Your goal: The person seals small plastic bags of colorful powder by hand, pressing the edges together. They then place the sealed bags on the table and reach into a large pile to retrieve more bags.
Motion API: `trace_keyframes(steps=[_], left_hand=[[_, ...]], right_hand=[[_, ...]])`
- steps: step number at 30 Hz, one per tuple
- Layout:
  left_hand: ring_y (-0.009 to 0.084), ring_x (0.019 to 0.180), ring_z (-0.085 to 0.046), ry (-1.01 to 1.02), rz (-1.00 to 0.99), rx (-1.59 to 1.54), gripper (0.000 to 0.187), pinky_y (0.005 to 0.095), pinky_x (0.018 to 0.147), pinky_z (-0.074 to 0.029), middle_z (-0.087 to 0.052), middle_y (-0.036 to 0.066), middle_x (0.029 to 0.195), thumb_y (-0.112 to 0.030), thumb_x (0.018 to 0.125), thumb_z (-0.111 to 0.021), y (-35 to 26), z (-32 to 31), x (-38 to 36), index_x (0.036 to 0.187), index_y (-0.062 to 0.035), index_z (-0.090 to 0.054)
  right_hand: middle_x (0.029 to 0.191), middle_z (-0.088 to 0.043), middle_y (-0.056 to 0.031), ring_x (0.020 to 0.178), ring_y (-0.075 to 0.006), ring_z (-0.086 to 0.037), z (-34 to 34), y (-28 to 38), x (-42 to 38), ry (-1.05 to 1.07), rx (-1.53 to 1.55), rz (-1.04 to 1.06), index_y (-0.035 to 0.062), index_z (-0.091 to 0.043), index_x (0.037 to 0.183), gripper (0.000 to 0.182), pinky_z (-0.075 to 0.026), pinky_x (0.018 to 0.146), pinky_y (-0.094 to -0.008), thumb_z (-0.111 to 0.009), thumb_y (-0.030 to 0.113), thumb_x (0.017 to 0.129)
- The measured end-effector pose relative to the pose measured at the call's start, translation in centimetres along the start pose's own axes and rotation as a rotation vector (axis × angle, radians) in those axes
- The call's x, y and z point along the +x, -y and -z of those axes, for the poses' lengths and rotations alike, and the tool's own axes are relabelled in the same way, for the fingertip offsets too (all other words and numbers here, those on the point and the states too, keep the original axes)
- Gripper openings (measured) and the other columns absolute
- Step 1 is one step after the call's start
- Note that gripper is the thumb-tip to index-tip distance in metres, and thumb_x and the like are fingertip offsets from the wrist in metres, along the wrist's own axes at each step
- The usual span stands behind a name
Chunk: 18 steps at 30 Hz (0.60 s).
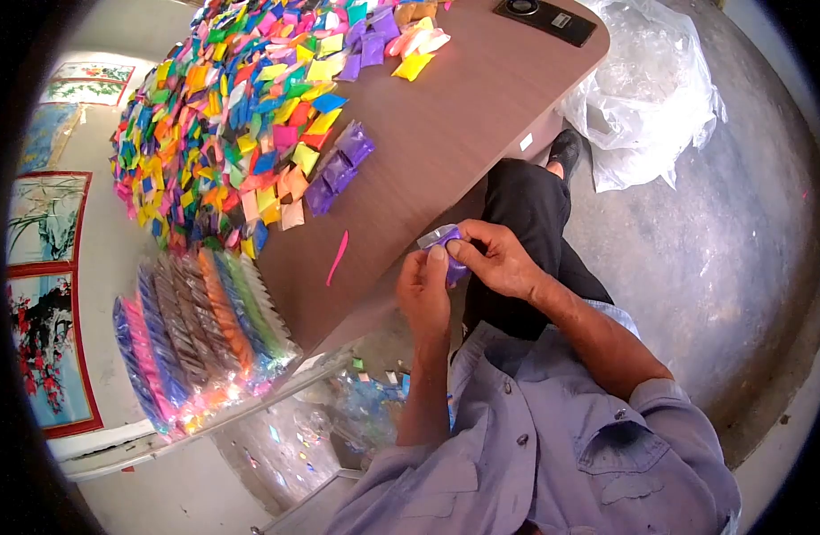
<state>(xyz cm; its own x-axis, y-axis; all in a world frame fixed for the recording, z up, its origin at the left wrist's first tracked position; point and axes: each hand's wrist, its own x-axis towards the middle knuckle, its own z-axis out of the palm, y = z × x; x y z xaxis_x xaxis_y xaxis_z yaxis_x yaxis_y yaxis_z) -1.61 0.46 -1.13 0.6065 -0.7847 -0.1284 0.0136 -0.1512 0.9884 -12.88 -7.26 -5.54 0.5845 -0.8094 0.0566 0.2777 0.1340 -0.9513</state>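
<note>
Over my lap, beside the table edge, both hands grip a small purple packet [453, 251] with a clear plastic end. My left hand [424, 287] pinches it from the left, thumb on its face. From the right, my right hand [501, 260] closes thumb and fingers on it. The fingers partly cover the packet, so its full shape is hidden. On the table nearby lies a strip of joined purple packets [339, 169], next to a large heap of small colourful packets [241, 107].
A thin pink strip [338, 258] lies on the brown table [419, 125]. Long bundles of coloured packets in clear plastic [200, 330] sit at the table's left end. A dark phone-like device [545, 20] rests at the far edge. A white plastic bag [637, 89] stands on the floor.
</note>
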Motion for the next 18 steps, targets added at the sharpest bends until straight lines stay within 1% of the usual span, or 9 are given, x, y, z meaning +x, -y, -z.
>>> trace_keyframes(steps=[3,5,9,11,12,14,18], left_hand=[[0.0046,0.07,-0.049,-0.009,-0.001,-0.003,0.019,0.0233,0.062,-0.039,-0.057,-0.005,0.079,-0.022,0.103,-0.066,0.7,0.2,0.2,0.09,-0.0081,-0.066],[0.0036,0.071,-0.045,0.0,-0.139,0.015,0.02,0.0231,0.062,-0.035,-0.054,-0.007,0.078,-0.02,0.103,-0.066,1.7,0.9,0.5,0.086,-0.0089,-0.063],[0.003,0.072,-0.042,0.044,-0.193,0.006,0.022,0.0233,0.062,-0.033,-0.051,-0.008,0.078,-0.018,0.102,-0.066,-0.2,0.5,0.1,0.083,-0.0082,-0.059],[0.0036,0.074,-0.046,0.067,-0.193,0.046,0.018,0.0228,0.065,-0.036,-0.055,-0.007,0.081,-0.016,0.101,-0.067,-0.5,0.4,-0.1,0.087,-0.0062,-0.063],[0.0036,0.074,-0.046,0.068,-0.192,0.046,0.018,0.0228,0.065,-0.036,-0.055,-0.007,0.081,-0.016,0.101,-0.067,-0.5,0.2,-0.1,0.087,-0.0062,-0.063],[0.0044,0.077,-0.049,-0.013,-0.125,0.072,0.014,0.0224,0.069,-0.039,-0.058,-0.006,0.084,-0.016,0.101,-0.067,-0.3,-0.2,-0.1,0.092,-0.0043,-0.067],[0.0048,0.079,-0.051,-0.013,-0.07,0.065,0.011,0.0226,0.072,-0.041,-0.061,-0.005,0.087,-0.014,0.101,-0.067,0.3,0.8,0.3,0.098,-0.0035,-0.07]], right_hand=[[0.088,-0.065,-0.0005,0.081,-0.0073,-0.059,0.0,0.1,0.0,0.027,0.057,-0.008,0.0016,-0.068,0.106,0.017,-0.051,0.072,-0.0273,-0.065,0.018,0.103],[0.089,-0.065,0.0007,0.081,-0.0072,-0.059,-0.2,0.2,0.1,0.045,0.097,0.008,0.0022,-0.068,0.107,0.016,-0.051,0.073,-0.0271,-0.065,0.017,0.103],[0.089,-0.064,0.0016,0.081,-0.0065,-0.058,0.1,0.0,0.3,0.008,0.137,-0.029,0.0025,-0.068,0.108,0.016,-0.051,0.073,-0.0269,-0.065,0.017,0.103],[0.088,-0.063,0.0015,0.081,-0.0058,-0.057,0.4,0.2,0.2,0.012,0.111,-0.056,0.0022,-0.067,0.108,0.014,-0.05,0.072,-0.0261,-0.065,0.016,0.103],[0.088,-0.063,0.0015,0.081,-0.0058,-0.057,0.4,0.1,0.2,0.011,0.111,-0.056,0.0022,-0.067,0.108,0.014,-0.05,0.072,-0.0261,-0.065,0.016,0.103],[0.086,-0.063,0.0019,0.08,-0.0054,-0.057,0.4,-0.3,0.2,-0.002,0.084,-0.009,0.0022,-0.068,0.106,0.013,-0.049,0.071,-0.0253,-0.064,0.014,0.103],[0.086,-0.063,0.0022,0.079,-0.0053,-0.057,0.1,-0.1,0.1,0.002,0.115,0.016,0.0021,-0.068,0.104,0.012,-0.049,0.07,-0.0248,-0.064,0.013,0.103]])
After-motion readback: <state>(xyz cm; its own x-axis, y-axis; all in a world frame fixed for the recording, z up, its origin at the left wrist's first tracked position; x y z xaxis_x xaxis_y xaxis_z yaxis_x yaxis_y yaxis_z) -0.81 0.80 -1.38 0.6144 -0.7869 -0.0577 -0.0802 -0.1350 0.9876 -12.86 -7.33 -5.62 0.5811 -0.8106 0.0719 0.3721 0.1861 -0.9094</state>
